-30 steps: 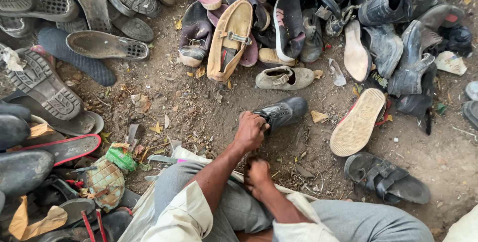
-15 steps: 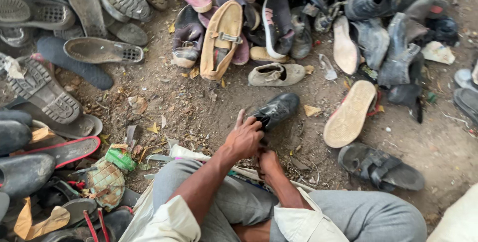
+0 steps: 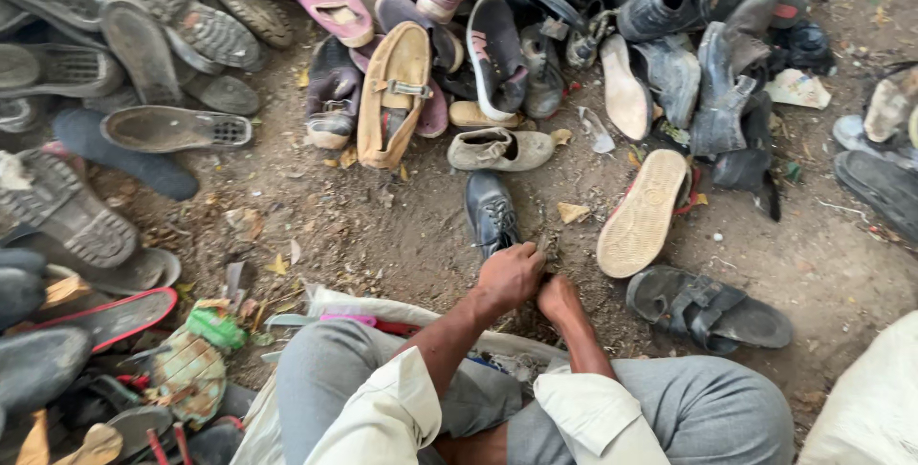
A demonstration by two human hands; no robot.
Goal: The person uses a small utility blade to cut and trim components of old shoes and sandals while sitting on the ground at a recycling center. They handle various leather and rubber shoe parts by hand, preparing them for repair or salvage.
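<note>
On the bare dirt ground [image 3: 382, 226] just past my knees lies a dark blue-black leather lace-up shoe [image 3: 490, 209], its long axis running straight away from me — toe toward the heap of footwear, heel end under my hands. My left hand [image 3: 512, 276] is curled over the near end of it, fingers bent around the rim; my right hand [image 3: 557, 295] is bunched close beside, touching the left, though whether it grips the shoe I cannot tell. The leather looks scuffed and dusty, the laces loose. Just beyond the toe sits a dull grey canvas shoe [image 3: 502, 149] lying crosswise. To the right, near but apart, a tan rubber sole [image 3: 644, 213] lies face up with a fine stippled tread, and a black strapped sandal [image 3: 708, 307] rests beside my right knee.
</note>
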